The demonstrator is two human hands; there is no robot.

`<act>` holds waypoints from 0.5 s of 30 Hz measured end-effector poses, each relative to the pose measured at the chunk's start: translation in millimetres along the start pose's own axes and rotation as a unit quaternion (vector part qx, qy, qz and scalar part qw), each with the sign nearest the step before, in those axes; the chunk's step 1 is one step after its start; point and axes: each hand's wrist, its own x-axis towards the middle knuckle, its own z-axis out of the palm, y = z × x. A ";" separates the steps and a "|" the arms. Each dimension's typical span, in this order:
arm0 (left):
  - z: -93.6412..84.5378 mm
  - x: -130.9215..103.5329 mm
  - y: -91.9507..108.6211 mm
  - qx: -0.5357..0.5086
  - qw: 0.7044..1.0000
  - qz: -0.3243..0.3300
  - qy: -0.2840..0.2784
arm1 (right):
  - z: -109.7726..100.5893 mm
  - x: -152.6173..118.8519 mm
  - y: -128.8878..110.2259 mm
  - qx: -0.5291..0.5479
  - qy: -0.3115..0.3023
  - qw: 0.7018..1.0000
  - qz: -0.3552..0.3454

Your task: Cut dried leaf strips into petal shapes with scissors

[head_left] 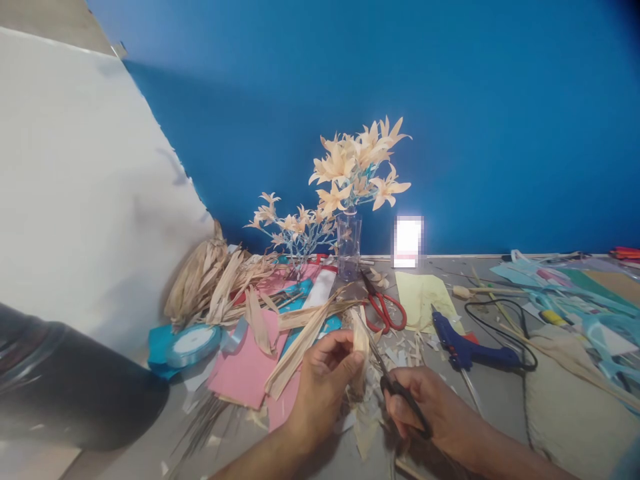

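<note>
My left hand [333, 370] pinches a pale strip of dried husk [361, 337], which stands upright between thumb and fingers. Black-handled scissors [407, 403] are in my right hand [420, 407], with the fingers wrapped round the handles. The blades point up and to the left, close beside the husk strip; whether they touch it I cannot tell. Small pale scraps [413, 347] lie on the table under and beyond the hands. Red-handled scissors [386, 313] rest just past them.
A glass vase [349, 247] of pale flowers stands at the back, beside smaller flowers [300, 223]. Husks [200, 280], pink sheets [245, 373] and a ribbon roll [193, 341] lie left. A blue glue gun [457, 343] with cord lies right. A dark cylinder [75, 380] is at far left.
</note>
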 end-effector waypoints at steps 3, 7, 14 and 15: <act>-0.8 -0.5 -0.4 -0.006 1.000 -0.004 -0.002 | 0.8 -1.4 1.5 0.005 0.008 1.000 0.020; -1.5 -2.0 -0.7 -0.041 0.998 -0.051 -0.004 | 1.6 -2.5 3.5 0.018 0.000 1.000 0.019; -7.6 2.1 5.0 -0.153 0.977 -0.129 -0.067 | -9.2 -6.8 -14.4 0.051 -0.033 0.998 -0.001; -9.5 3.0 6.0 -0.161 0.975 -0.134 -0.079 | -12.7 -8.1 -17.5 0.050 -0.040 0.998 -0.006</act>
